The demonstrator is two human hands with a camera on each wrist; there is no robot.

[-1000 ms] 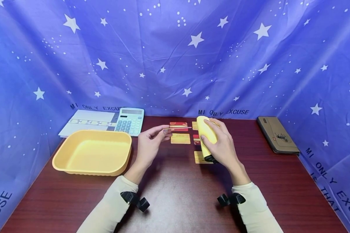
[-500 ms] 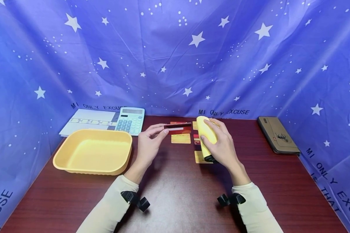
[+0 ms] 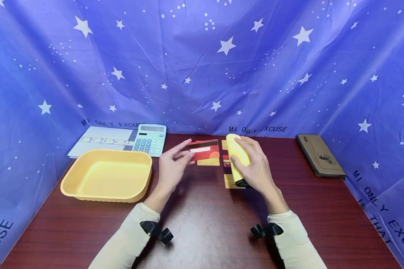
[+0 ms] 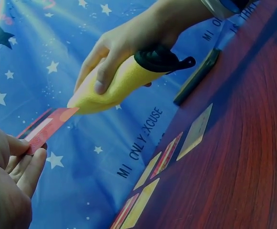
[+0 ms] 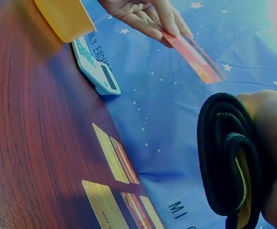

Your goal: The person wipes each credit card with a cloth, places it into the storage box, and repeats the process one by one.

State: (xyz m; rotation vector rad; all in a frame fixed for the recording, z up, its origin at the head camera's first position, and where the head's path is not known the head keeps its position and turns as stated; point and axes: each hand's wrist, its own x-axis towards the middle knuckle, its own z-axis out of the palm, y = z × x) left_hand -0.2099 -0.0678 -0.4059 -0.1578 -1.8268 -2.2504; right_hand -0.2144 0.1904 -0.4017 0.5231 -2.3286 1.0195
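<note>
Card (image 3: 204, 150) and cloth (image 3: 236, 149) are hanging just beside each other in the head view, not touching. The left hand (image 3: 173, 163) is pinching the red card by its left end, striped face turned to the near side, and the right hand (image 3: 257, 164) is gripping the yellow cloth from the right. Both are poised over the far part of the table (image 3: 202, 224), where loose cards (image 3: 208, 162) are lying in two columns, some partly hidden. Off to the left, a yellow tray (image 3: 104, 179) is sitting.

Over to the left wrist view: the thumb is pressing the card's face, fingers are backing it from behind, and the cloth's tip is lining up with the free right end. Wiping is looking like the step in hand, so this pinch at one end is serving well, leaving most of the face bare.

Right wrist view now: the cloth is showing its black folded end, yellow peeking between layers, bunched in the right hand's grip. Flat, light strokes from the thumb outward are looking safest; a card edge catching in those folds could be twisting the pinch loose, and heavy pressure could be bending the unsupported end.
</note>
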